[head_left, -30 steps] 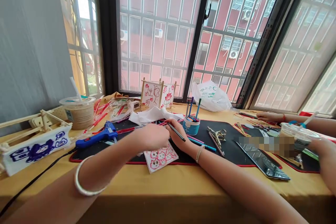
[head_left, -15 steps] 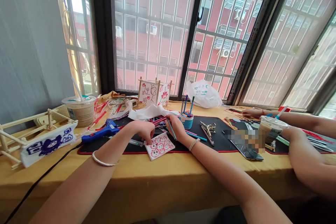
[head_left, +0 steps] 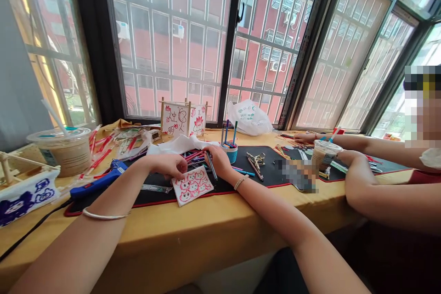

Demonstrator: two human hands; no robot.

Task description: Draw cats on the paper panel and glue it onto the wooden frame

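My left hand (head_left: pixel 168 165) is closed, its fingertips at the top left corner of a white square card (head_left: pixel 193 186) covered in pink-red cat faces. The card lies tilted at the front edge of a black mat (head_left: pixel 138 200). My right hand (head_left: pixel 220 163) is wrapped round dark slim markers (head_left: pixel 211 165), just above the card's right side; how many it holds is hard to make out. Between and behind my hands lie loose red and purple markers (head_left: pixel 195 156). A blue pen cup (head_left: pixel 230 154) with several markers upright stands just beyond my right hand.
A blue glue gun (head_left: pixel 98 184) with a black cord and a lidded drink cup (head_left: pixel 65 151) are at left, near a stick frame with a purple drawing (head_left: pixel 29 195). A paper lantern (head_left: pixel 175 119) and plastic bag (head_left: pixel 250 117) stand by the window. Rightward are a gold hair claw (head_left: pixel 255 163) and another person's arms (head_left: pixel 365 181).
The view has turned to the right, so the things on the table sit further left. More of the other person shows at the right. My hands keep nearly the same hold.
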